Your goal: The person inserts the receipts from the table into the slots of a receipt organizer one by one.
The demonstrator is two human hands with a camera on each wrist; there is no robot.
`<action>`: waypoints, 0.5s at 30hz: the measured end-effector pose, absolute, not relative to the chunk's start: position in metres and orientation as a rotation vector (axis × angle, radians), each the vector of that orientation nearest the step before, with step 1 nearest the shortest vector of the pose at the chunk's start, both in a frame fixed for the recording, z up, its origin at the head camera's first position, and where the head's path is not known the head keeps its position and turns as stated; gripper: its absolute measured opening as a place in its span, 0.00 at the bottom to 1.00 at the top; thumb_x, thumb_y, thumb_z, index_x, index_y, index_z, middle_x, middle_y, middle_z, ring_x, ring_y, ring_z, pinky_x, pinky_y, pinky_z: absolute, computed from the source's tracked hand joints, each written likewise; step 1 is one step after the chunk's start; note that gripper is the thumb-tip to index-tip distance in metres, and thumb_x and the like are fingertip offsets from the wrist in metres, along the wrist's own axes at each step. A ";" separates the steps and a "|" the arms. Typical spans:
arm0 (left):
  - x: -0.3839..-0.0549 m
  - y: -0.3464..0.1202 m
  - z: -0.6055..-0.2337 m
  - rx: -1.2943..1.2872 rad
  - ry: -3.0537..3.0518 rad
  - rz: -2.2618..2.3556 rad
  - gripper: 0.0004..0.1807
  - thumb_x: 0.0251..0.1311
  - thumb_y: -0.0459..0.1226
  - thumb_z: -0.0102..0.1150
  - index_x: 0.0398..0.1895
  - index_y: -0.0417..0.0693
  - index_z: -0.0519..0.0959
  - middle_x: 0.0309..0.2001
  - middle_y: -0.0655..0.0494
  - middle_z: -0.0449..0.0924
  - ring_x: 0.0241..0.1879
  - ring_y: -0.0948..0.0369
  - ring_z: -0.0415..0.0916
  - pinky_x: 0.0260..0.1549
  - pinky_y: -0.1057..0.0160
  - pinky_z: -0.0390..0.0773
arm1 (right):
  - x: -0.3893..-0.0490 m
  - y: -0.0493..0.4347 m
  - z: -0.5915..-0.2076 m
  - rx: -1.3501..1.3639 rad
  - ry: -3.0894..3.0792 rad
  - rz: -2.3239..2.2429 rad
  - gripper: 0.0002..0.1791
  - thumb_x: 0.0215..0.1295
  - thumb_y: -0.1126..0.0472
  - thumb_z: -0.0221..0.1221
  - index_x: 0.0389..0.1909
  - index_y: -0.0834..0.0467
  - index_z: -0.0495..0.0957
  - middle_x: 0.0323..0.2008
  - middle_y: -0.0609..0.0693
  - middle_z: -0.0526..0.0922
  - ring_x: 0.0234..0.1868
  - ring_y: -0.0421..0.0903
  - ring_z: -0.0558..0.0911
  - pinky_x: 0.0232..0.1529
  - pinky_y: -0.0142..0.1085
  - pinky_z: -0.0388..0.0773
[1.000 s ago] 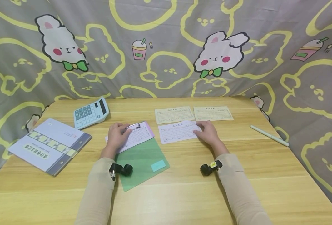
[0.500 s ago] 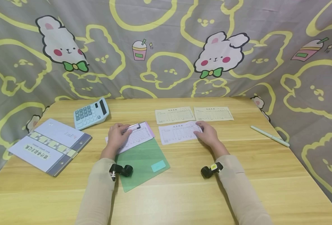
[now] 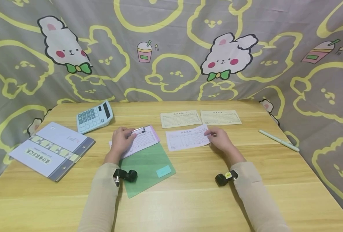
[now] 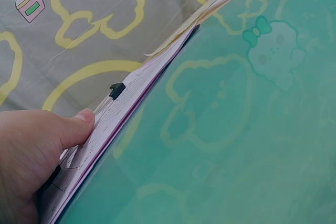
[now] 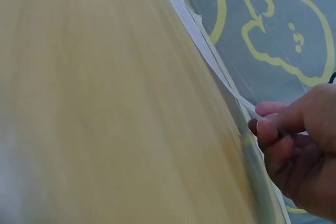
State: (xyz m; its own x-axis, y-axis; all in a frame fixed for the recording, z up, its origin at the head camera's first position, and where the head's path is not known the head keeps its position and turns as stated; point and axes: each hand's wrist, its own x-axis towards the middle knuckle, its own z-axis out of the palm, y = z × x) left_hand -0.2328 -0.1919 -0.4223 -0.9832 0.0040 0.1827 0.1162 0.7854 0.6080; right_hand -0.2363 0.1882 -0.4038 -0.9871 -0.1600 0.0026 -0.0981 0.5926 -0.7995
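My left hand [image 3: 121, 141] grips the clip end of a green see-through clipboard [image 3: 148, 172], its thumb lying over the wire clip [image 4: 116, 91]. Under that clip is a stack of printed slips [image 3: 143, 139], white on top with a pink edge showing. My right hand [image 3: 219, 139] pinches the right end of a loose white printed slip [image 3: 186, 138] between thumb and fingers. In the right wrist view the same slip [image 5: 197, 35] runs as a thin strip to the fingertips. The left hand's fingers are mostly hidden behind the thumb in its wrist view.
Two cream slips, a left one [image 3: 180, 118] and a right one [image 3: 221, 117], lie behind the white slip. A blue calculator [image 3: 94, 116] and a lilac ring-bound ledger [image 3: 52, 149] are at left. A light green pen [image 3: 278, 140] lies right on the wooden table [image 3: 188, 206].
My right hand has shifted a little to the right, and the loose white slip has slid slightly right with it. The left hand and clipboard have stayed put.
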 end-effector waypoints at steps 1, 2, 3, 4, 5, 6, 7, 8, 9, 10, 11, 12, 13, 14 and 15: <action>-0.233 -0.192 -0.422 -0.098 -2.803 -0.972 0.19 0.56 0.41 0.51 0.49 0.40 0.73 0.44 0.41 0.66 0.46 0.48 0.58 0.45 0.51 0.55 | -0.235 0.189 -0.403 -0.217 2.712 -1.384 0.10 0.55 0.73 0.48 0.37 0.67 0.75 0.34 0.60 0.73 0.23 0.46 0.72 0.23 0.34 0.71; -0.233 -0.192 -0.423 -0.103 -2.802 -0.972 0.19 0.56 0.41 0.51 0.49 0.40 0.73 0.44 0.41 0.66 0.46 0.48 0.58 0.45 0.51 0.55 | -0.234 0.190 -0.403 -0.216 2.685 -1.399 0.10 0.55 0.73 0.48 0.37 0.68 0.75 0.34 0.61 0.73 0.20 0.46 0.72 0.20 0.34 0.71; -0.233 -0.192 -0.423 -0.105 -2.799 -0.972 0.19 0.56 0.41 0.51 0.49 0.39 0.73 0.44 0.41 0.66 0.46 0.48 0.58 0.45 0.51 0.55 | -0.233 0.191 -0.402 -0.229 2.668 -1.406 0.11 0.55 0.74 0.48 0.37 0.68 0.75 0.34 0.61 0.73 0.19 0.44 0.72 0.19 0.33 0.71; -0.233 -0.193 -0.423 -0.110 -2.797 -0.971 0.19 0.56 0.41 0.51 0.49 0.39 0.73 0.44 0.41 0.66 0.46 0.48 0.58 0.45 0.51 0.55 | -0.233 0.192 -0.402 -0.231 2.634 -1.428 0.11 0.56 0.74 0.48 0.38 0.69 0.75 0.33 0.61 0.74 0.18 0.44 0.72 0.18 0.32 0.70; -0.233 -0.193 -0.423 -0.112 -2.794 -0.971 0.19 0.56 0.41 0.51 0.49 0.39 0.73 0.44 0.41 0.66 0.45 0.48 0.58 0.44 0.51 0.55 | -0.231 0.193 -0.401 -0.229 2.591 -1.458 0.12 0.56 0.74 0.48 0.40 0.69 0.74 0.31 0.61 0.74 0.17 0.43 0.72 0.17 0.31 0.70; -0.233 -0.193 -0.423 -0.112 -2.793 -0.972 0.19 0.56 0.41 0.52 0.49 0.39 0.73 0.44 0.41 0.66 0.45 0.48 0.58 0.44 0.51 0.55 | -0.230 0.195 -0.401 -0.210 2.543 -1.496 0.13 0.56 0.74 0.48 0.41 0.69 0.74 0.29 0.61 0.74 0.16 0.43 0.71 0.16 0.31 0.69; -0.233 -0.193 -0.423 -0.112 -2.794 -0.972 0.19 0.56 0.41 0.52 0.49 0.39 0.73 0.44 0.41 0.66 0.45 0.48 0.58 0.44 0.51 0.55 | -0.229 0.196 -0.400 -0.183 2.483 -1.545 0.13 0.56 0.74 0.48 0.43 0.68 0.73 0.27 0.60 0.74 0.15 0.42 0.70 0.15 0.30 0.68; -0.233 -0.193 -0.423 -0.109 -2.795 -0.974 0.19 0.56 0.41 0.51 0.49 0.39 0.73 0.44 0.41 0.66 0.45 0.48 0.58 0.44 0.51 0.55 | -0.227 0.197 -0.399 -0.164 2.431 -1.589 0.14 0.55 0.73 0.49 0.44 0.67 0.73 0.25 0.60 0.74 0.15 0.42 0.70 0.14 0.30 0.68; -0.233 -0.193 -0.423 -0.106 -2.797 -0.978 0.19 0.56 0.41 0.51 0.49 0.39 0.73 0.44 0.41 0.66 0.45 0.48 0.58 0.44 0.51 0.55 | -0.226 0.199 -0.397 -0.177 2.411 -1.610 0.15 0.55 0.73 0.49 0.45 0.67 0.72 0.24 0.60 0.74 0.16 0.43 0.71 0.15 0.30 0.68; -0.233 -0.193 -0.423 -0.103 -2.799 -0.978 0.19 0.56 0.41 0.51 0.49 0.40 0.73 0.44 0.42 0.66 0.45 0.48 0.58 0.44 0.51 0.55 | -0.225 0.200 -0.394 -0.190 2.393 -1.630 0.15 0.55 0.73 0.50 0.46 0.67 0.72 0.24 0.60 0.74 0.16 0.43 0.71 0.15 0.31 0.68; -0.233 -0.193 -0.423 -0.101 -2.802 -0.978 0.19 0.56 0.40 0.51 0.49 0.40 0.73 0.44 0.42 0.66 0.45 0.48 0.58 0.44 0.51 0.55 | -0.224 0.201 -0.391 -0.219 2.388 -1.643 0.16 0.55 0.72 0.50 0.46 0.66 0.72 0.26 0.61 0.75 0.17 0.45 0.72 0.16 0.32 0.69; -0.233 -0.193 -0.422 -0.101 -2.805 -0.976 0.19 0.57 0.40 0.51 0.49 0.39 0.73 0.44 0.42 0.65 0.45 0.48 0.58 0.44 0.51 0.55 | -0.223 0.202 -0.387 -0.260 2.398 -1.649 0.16 0.55 0.72 0.51 0.46 0.66 0.72 0.29 0.62 0.75 0.18 0.46 0.72 0.18 0.33 0.70; -0.233 -0.193 -0.422 -0.098 -2.807 -0.975 0.19 0.57 0.40 0.51 0.50 0.40 0.73 0.44 0.42 0.65 0.45 0.48 0.58 0.44 0.51 0.55 | -0.223 0.203 -0.384 -0.318 2.414 -1.652 0.16 0.55 0.72 0.51 0.46 0.67 0.72 0.33 0.63 0.75 0.20 0.48 0.73 0.20 0.34 0.72; -0.233 -0.193 -0.422 -0.098 -2.807 -0.975 0.19 0.56 0.40 0.51 0.50 0.40 0.73 0.44 0.42 0.65 0.45 0.48 0.58 0.44 0.51 0.55 | -0.222 0.203 -0.380 -0.377 2.441 -1.644 0.15 0.55 0.72 0.51 0.46 0.67 0.72 0.37 0.63 0.75 0.22 0.51 0.74 0.23 0.35 0.73; -0.233 -0.192 -0.422 -0.097 -2.807 -0.975 0.19 0.56 0.40 0.51 0.50 0.40 0.73 0.44 0.42 0.65 0.45 0.48 0.58 0.44 0.51 0.55 | -0.222 0.202 -0.377 -0.430 2.462 -1.640 0.15 0.55 0.72 0.52 0.46 0.68 0.71 0.42 0.63 0.74 0.24 0.53 0.75 0.25 0.36 0.74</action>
State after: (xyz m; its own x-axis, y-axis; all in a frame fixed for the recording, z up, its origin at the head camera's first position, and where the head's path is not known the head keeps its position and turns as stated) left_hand -0.2328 -0.1924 -0.4219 -0.9838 0.0063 0.1794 0.1162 0.7844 0.6093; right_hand -0.2223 0.2021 -0.3769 -0.9473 -0.3188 0.0318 -0.1521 0.3601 -0.9204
